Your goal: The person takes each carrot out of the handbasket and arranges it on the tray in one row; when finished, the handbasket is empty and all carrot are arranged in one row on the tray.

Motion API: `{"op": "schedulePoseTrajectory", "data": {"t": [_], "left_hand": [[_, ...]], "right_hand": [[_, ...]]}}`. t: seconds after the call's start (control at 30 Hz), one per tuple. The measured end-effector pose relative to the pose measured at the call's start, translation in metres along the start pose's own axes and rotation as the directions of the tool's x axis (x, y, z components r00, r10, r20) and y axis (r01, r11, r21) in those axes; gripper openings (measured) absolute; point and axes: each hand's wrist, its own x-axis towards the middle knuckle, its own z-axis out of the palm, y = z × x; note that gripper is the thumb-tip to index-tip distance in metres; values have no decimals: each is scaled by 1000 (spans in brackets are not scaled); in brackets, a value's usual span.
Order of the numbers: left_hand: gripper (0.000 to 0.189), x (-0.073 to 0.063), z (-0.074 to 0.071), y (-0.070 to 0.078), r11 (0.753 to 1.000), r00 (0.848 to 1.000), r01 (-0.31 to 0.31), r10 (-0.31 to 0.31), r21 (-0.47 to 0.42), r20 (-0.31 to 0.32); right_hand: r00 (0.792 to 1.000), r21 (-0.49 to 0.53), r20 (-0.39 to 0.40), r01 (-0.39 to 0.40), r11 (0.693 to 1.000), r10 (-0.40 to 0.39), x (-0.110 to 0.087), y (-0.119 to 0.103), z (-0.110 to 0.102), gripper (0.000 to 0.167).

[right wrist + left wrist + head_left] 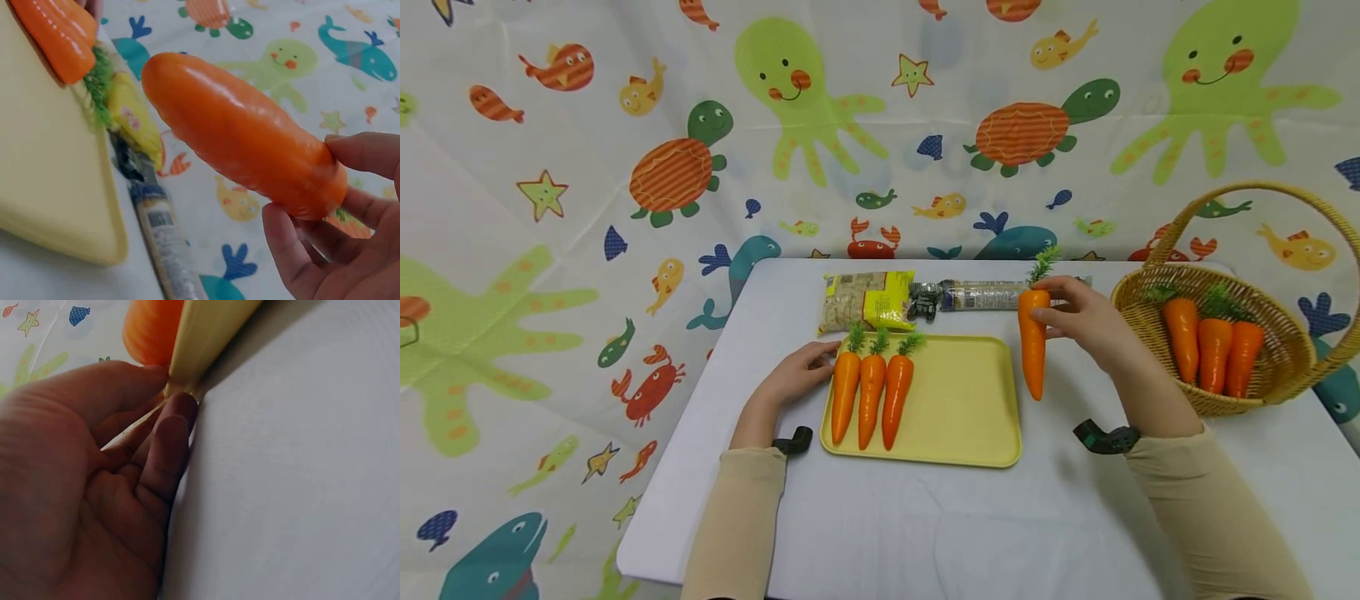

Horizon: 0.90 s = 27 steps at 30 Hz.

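My right hand pinches a toy carrot near its leafy top, thumb on one side and fingers on the other. The carrot hangs tip down at the right edge of the yellow tray; its smooth orange body fills the middle of the right wrist view. At the tray's left edge, my left hand grips the rim, with thumb and fingertips meeting there. Three more carrots lie side by side on the tray's left part, green tops away from me.
A wicker basket with a tall handle stands at the right and holds three carrots. Behind the tray lie a yellow-and-clear food bag, a small black object and a long clear packet. A sea-animal curtain hangs behind the white table.
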Motion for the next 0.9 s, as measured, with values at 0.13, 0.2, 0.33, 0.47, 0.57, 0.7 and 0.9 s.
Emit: {"op": "schedulePoseTrajectory", "data": {"t": [0.13,0.2,0.33,0.47,0.57,0.7,0.9], "left_hand": [[51,0,1,-1,1000,1000,-2,2,-4,-2],[51,1,1,-3,1000,1000,-3,3,-4,-3],[52,1,1,-4,1000,1000,-15,15,0,-5],[52,1,0,-4,1000,1000,-23,23,-3,-4],[52,1,0,-4,1000,1000,-25,24,-4,-4],[52,0,0,-4,1000,1000,-30,30,0,-5],[52,0,0,-2,1000,1000,-27,27,-3,-4]], "right_hand": [[999,11,30,15,1000,-15,3,4,17,55],[999,27,46,2,1000,-3,5,7,26,55],[996,60,83,-37,998,32,9,14,42,53],[991,74,116,-69,995,61,12,20,60,53],[987,83,143,-85,993,72,14,24,73,53],[980,93,183,-91,991,73,17,29,90,50],[972,109,222,-110,988,83,20,33,113,48]]}}
